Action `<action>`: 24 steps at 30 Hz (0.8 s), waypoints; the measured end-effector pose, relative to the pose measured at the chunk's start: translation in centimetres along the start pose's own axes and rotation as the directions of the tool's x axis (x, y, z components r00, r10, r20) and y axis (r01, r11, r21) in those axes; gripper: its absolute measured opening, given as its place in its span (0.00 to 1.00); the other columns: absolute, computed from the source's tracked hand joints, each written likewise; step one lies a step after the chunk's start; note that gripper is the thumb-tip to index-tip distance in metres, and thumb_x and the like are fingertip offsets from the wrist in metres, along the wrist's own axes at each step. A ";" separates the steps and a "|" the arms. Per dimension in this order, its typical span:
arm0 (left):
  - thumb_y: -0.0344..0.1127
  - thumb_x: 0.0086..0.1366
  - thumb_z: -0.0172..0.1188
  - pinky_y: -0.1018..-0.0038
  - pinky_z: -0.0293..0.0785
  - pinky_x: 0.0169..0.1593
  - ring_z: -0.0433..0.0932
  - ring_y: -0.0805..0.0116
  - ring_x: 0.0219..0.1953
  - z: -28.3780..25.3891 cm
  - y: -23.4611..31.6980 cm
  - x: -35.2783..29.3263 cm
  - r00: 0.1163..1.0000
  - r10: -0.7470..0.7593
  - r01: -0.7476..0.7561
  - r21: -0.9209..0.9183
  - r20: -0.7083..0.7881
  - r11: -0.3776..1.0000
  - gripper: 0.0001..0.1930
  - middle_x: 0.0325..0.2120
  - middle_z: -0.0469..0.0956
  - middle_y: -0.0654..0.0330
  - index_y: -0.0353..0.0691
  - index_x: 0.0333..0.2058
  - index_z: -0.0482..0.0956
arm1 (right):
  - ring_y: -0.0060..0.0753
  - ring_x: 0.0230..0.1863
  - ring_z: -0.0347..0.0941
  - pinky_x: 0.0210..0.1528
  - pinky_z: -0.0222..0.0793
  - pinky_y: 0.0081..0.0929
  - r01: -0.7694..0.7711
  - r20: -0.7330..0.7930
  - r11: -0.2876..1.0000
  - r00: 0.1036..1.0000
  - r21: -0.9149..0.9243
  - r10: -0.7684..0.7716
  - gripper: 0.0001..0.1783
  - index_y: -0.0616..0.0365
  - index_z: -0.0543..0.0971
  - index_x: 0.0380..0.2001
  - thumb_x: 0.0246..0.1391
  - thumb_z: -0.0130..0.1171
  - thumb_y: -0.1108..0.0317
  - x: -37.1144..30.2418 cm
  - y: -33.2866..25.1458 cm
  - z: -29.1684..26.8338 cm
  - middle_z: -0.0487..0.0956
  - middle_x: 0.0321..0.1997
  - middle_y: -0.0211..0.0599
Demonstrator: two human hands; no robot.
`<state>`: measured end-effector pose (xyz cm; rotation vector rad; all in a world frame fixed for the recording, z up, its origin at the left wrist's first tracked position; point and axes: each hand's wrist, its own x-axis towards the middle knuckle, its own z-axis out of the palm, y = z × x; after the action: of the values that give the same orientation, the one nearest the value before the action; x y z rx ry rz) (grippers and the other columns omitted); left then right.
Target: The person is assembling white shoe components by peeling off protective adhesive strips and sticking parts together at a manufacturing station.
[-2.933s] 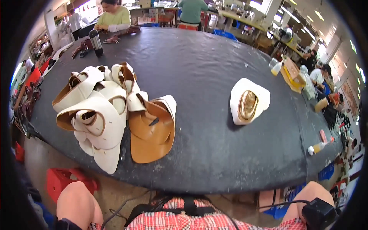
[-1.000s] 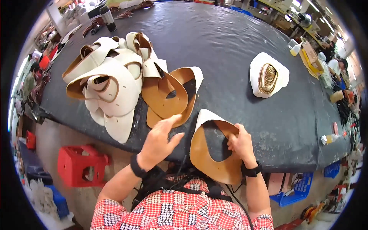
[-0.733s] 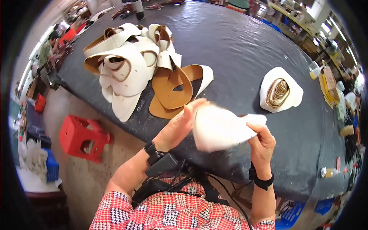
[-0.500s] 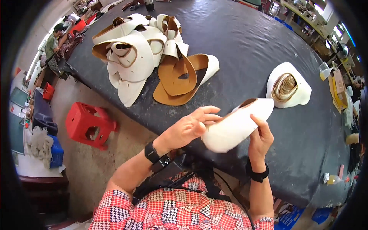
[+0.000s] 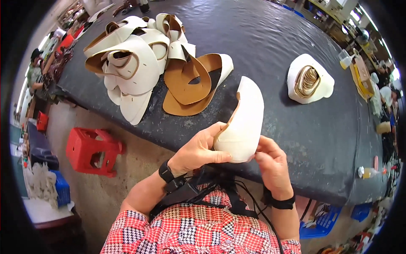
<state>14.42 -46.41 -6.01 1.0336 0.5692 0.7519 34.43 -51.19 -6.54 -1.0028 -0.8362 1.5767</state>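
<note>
A curved white leather shoe upper point(image 5: 246, 120) with a tan inner side is held upright over the table's near edge. My left hand point(image 5: 193, 151) grips its lower left part, thumb across the front and fingers partly hidden behind. At the lower right edge, my right hand point(image 5: 272, 167) has its fingers bent and pinched against the piece. Farther left lies a heap of similar white uppers point(image 5: 141, 59), and beside it a loose upper point(image 5: 188, 86) shows its tan side. A nested stack of white uppers point(image 5: 312, 91) sits to the right.
The dark-covered table point(image 5: 313, 139) spreads out before me. A red plastic stool point(image 5: 93, 150) stands on the floor at left. Along the right are a plastic jug point(image 5: 345, 59), a small bottle point(image 5: 368, 172) and a blue crate point(image 5: 323, 222). Another person point(image 5: 36, 74) is at far left.
The upper has turned from lying slanted to standing upright. My left hand has closed on its lower part, and my right hand has slid down to its lower right edge.
</note>
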 end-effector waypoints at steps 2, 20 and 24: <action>0.27 0.52 0.60 0.75 0.61 0.53 0.67 0.72 0.48 -0.7 0.2 -0.4 0.999 -0.034 0.035 -0.029 0.033 0.999 0.28 0.43 0.69 0.59 0.31 0.51 0.60 | 0.21 0.33 0.70 0.36 0.66 0.18 0.047 0.021 0.999 0.999 -0.005 -0.047 0.14 0.68 0.73 0.40 0.47 0.55 0.78 0.1 0.8 1.0 0.76 0.34 0.32; 0.27 0.44 0.59 0.72 0.74 0.36 0.77 0.61 0.30 -5.4 3.1 -2.7 0.771 0.566 -0.378 0.925 0.293 0.035 0.12 0.28 0.77 0.56 0.34 0.31 0.75 | 0.29 0.23 0.68 0.25 0.64 0.22 0.335 0.100 0.473 0.886 -0.815 -0.454 0.13 0.62 0.77 0.33 0.39 0.59 0.80 2.5 3.2 10.0 0.73 0.22 0.35; 0.25 0.44 0.59 0.72 0.73 0.34 0.76 0.61 0.29 -5.9 2.1 -2.7 0.771 0.554 -0.375 0.927 0.313 -0.003 0.10 0.26 0.77 0.57 0.34 0.29 0.75 | 0.27 0.24 0.68 0.25 0.64 0.21 0.324 0.097 0.491 0.897 -0.809 -0.431 0.13 0.62 0.77 0.34 0.39 0.59 0.81 2.4 4.3 10.1 0.73 0.23 0.35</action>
<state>7.88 -44.62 -6.37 2.5769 0.8786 1.0783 23.28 -50.01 -6.69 -1.3997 -1.6526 0.6746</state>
